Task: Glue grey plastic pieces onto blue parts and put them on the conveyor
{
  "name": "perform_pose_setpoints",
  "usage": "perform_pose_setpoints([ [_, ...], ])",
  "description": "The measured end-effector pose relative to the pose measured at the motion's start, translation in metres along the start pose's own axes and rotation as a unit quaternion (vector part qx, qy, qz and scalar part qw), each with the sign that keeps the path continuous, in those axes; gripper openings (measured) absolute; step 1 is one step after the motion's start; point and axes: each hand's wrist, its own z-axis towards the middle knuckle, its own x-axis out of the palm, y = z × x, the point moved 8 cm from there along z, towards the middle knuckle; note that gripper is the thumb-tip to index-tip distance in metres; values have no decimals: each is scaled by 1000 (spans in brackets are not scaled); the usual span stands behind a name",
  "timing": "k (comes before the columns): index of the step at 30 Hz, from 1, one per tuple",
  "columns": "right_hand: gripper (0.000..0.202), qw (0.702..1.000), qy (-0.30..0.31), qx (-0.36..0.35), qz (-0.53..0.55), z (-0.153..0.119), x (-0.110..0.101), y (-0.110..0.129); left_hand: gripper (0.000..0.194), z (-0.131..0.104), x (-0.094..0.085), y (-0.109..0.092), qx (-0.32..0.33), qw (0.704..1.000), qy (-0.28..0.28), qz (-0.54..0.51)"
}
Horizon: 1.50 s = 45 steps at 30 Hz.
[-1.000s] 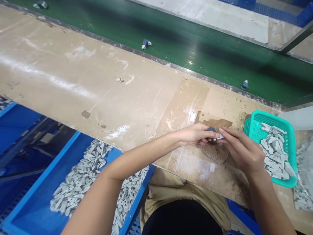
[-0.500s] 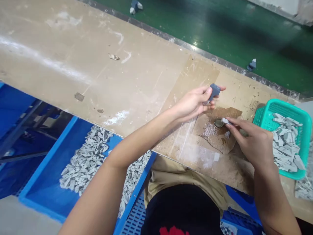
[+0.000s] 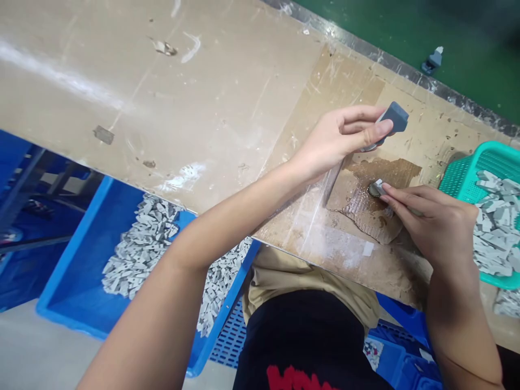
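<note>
Between the thumb and fingers of my left hand [image 3: 349,132] is a dark blue-grey block [image 3: 395,116], raised over the bench. My right hand [image 3: 430,216] pinches a small light grey piece [image 3: 378,185]. That piece touches a small round dark dish [image 3: 372,189], which lies on a wet, torn sheet of cardboard [image 3: 357,208]. The fingertips partly cover the piece. The cardboard rests on the tan bench [image 3: 211,124].
A green basket [image 3: 459,170] of grey pieces stands at the right. A blue bin [image 3: 77,260] with many similar pieces is below the bench's near edge. Beyond the far edge, a blue-grey part [image 3: 433,60] lies on a green surface [image 3: 475,70].
The view has shifted. My left hand has turned the dark block, its fingers now closer together behind it. My right hand has brought the light piece from beside the round dish onto it.
</note>
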Motion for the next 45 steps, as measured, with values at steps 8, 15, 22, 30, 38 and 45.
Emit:
perform_pose_setpoints([
  [8, 27, 1000, -17, 4, 2, 1, -6, 3, 24, -2, 3, 1, -11, 1000, 0, 18],
  [15, 27, 997, -82, 8, 2, 3, -18, 4, 23, -3, -4, 2, 0, 999, -30, 36],
  [22, 32, 996, -84, 12, 12, 2, -19, 2, 25, -12, -1, -5, 2, 998, -56, 36],
  [30, 28, 998, -42, 8, 47, 1, -12, 1, 32, -14, 3, 4, -10, 999, -35, 25],
  [38, 46, 969, -190, 73, 142, -7, -39, -9, 16, -20, 21, 8, -21, 998, -20, 48],
  [45, 51, 968, -180, 47, 169, -6, -38, -8, 13, -29, 34, 19, -61, 994, 26, 89],
])
